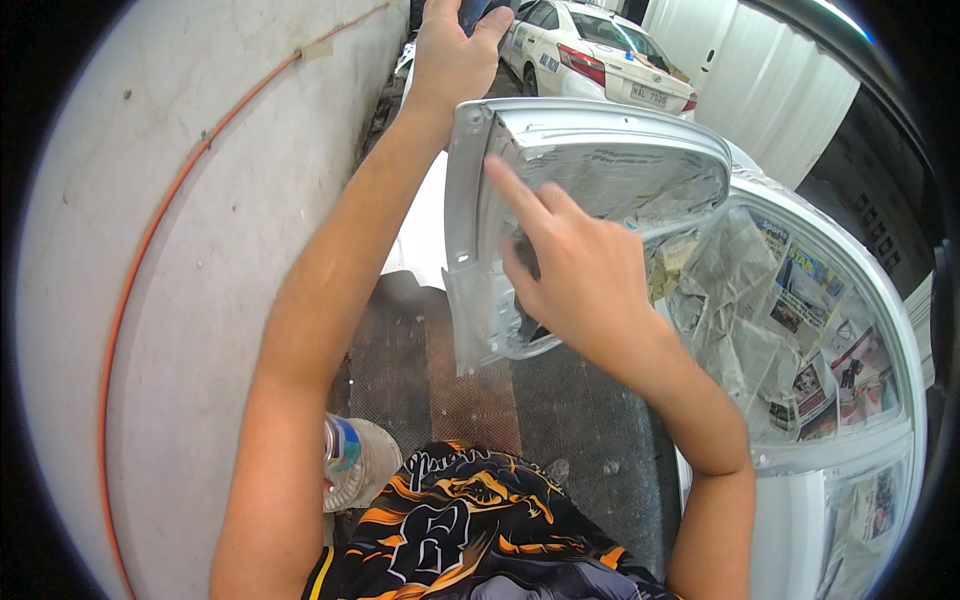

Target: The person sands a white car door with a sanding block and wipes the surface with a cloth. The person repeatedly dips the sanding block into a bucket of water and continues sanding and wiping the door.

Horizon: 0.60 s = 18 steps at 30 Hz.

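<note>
An ajar car door in pale grey paint stands in front of me, its window area covered with newspaper. My right hand is at the door's inner edge, index finger stretched along the seam near the top corner. The thumb points apart from it and the other fingers are partly bent; I see nothing held. Beyond the door's top corner, my raised left hand is cut off by the upper picture edge. A dark bluish object shows between its thumb and fingers; its kind is unclear.
The car body, its openings papered over, curves along the right. A pale wall with an orange hose rises on the left. By my left arm, a bottle stands at a round whitish container. A white car is parked behind.
</note>
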Each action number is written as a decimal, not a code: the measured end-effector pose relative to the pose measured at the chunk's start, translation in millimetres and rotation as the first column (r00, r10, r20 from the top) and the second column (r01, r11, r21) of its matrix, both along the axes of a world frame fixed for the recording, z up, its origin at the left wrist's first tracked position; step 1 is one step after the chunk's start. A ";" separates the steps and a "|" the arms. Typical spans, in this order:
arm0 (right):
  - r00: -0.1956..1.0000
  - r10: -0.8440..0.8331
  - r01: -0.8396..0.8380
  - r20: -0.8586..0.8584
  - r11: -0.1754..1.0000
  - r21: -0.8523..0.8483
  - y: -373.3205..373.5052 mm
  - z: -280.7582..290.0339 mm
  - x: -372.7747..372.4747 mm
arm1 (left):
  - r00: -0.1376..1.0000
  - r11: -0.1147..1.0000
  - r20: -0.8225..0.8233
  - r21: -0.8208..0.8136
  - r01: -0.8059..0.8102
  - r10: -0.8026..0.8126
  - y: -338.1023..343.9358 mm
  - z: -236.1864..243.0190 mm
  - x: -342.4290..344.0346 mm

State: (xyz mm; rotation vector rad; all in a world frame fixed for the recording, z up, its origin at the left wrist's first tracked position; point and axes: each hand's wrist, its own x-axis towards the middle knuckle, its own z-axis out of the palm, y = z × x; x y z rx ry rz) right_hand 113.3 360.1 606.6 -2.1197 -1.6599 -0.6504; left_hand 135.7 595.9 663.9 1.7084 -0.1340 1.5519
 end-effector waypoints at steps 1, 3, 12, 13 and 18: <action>0.999 0.021 -0.022 -0.039 0.999 -0.035 -5.9 -2.4 0.4 | 0.999 1.000 -0.033 -0.031 -0.007 0.006 1.3 0.2 -0.6; 0.988 0.099 -0.106 -0.121 0.993 -0.051 -22.7 -10.3 3.8 | 1.000 0.999 0.003 0.028 -0.024 0.024 6.0 1.0 1.7; 0.331 -0.154 -0.019 -0.931 0.985 -0.170 -113.7 -112.9 51.6 | 0.980 0.992 -0.160 -0.057 0.111 -0.119 70.6 -8.7 27.0; 0.247 -0.118 0.012 -0.962 0.993 -0.119 -123.5 -129.9 56.7 | 0.989 0.998 -0.140 0.032 0.051 -0.046 77.8 -9.0 31.4; -0.200 -0.018 0.271 -0.980 0.960 -0.073 -176.0 -209.3 59.7 | 0.983 0.998 -0.170 -0.025 0.064 -0.068 97.9 -16.7 44.0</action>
